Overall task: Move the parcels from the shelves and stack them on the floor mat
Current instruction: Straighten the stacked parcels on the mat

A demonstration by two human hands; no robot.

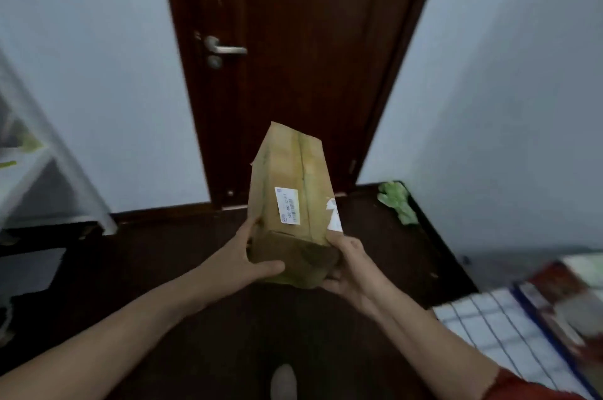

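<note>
Right now my left hand (239,256) grips the near end of a long tan cardboard parcel (290,177). Its fingers (249,230) are curled round the lower left corner, and the thumb lies across the end flap. My right hand (347,269) cups the opposite corner from beneath, thumb up against the right face. Both hands are closed on the box and carry it in the air in front of me, above the dark floor (169,269).

The parcel is a slim rectangular carton, tilted with its far end raised toward the door. Its cardboard looks soft and creased, with yellowish tape running along its length. A white printed label (287,205) is on the upper face and a torn white sticker (334,215) at the right edge.

Ahead stands a dark brown wooden door (310,56) with a silver lever handle (226,48), set between pale grey walls (98,73). A white shelf unit (29,171) shows at the left edge, blurred.

At lower right lies a white floor mat (483,327) with dark grid lines and a blue border. A blurred red-and-white package (561,295) is at its far side; I cannot tell whether it rests on the mat. A crumpled green thing (396,203) lies by the right wall.
</note>
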